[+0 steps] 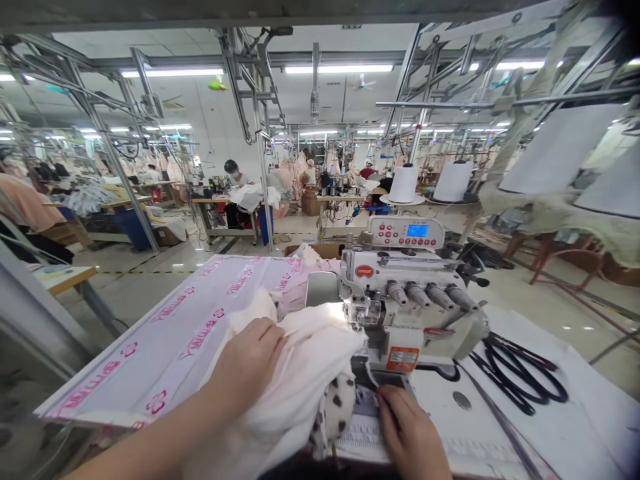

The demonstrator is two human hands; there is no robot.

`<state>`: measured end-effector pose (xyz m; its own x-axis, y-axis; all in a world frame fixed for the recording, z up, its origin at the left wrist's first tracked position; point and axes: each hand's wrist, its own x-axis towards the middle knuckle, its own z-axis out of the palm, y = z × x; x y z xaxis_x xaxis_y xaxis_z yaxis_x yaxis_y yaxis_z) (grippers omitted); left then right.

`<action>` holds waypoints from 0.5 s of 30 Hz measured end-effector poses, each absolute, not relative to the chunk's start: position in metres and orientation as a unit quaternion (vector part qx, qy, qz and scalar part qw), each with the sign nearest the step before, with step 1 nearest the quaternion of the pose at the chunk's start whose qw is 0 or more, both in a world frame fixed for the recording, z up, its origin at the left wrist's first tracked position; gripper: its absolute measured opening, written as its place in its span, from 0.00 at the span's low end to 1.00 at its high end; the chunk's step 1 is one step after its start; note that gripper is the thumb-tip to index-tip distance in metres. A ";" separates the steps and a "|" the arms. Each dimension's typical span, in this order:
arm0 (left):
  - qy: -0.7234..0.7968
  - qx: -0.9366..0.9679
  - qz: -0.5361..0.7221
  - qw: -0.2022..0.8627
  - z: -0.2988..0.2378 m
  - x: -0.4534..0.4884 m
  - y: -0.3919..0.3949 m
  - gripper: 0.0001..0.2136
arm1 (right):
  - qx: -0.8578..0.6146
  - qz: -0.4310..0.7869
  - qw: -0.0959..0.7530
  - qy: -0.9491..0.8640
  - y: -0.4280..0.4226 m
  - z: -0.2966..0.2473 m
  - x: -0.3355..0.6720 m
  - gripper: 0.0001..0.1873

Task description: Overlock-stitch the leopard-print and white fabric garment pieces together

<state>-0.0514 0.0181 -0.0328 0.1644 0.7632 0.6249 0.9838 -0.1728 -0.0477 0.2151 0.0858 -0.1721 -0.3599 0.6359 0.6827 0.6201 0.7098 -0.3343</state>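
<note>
A bundle of white fabric with a black-spotted piece lies in front of the overlock sewing machine. My left hand rests on top of the white fabric with its fingers curled over it, left of the presser foot. My right hand sits on the machine bed just below the needle area, fingers bent and pressed on a thin edge of cloth by the spotted piece.
A white sheet with pink print covers the table to the left. Black scissors lie on the right. Thread cones stand behind the machine. A seated person works at a far table, and garments hang from overhead rails.
</note>
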 end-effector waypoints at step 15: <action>-0.563 -0.715 -0.383 0.160 -0.044 -0.057 -0.024 0.08 | -0.381 0.078 0.460 -0.798 0.063 -0.154 0.210 0.08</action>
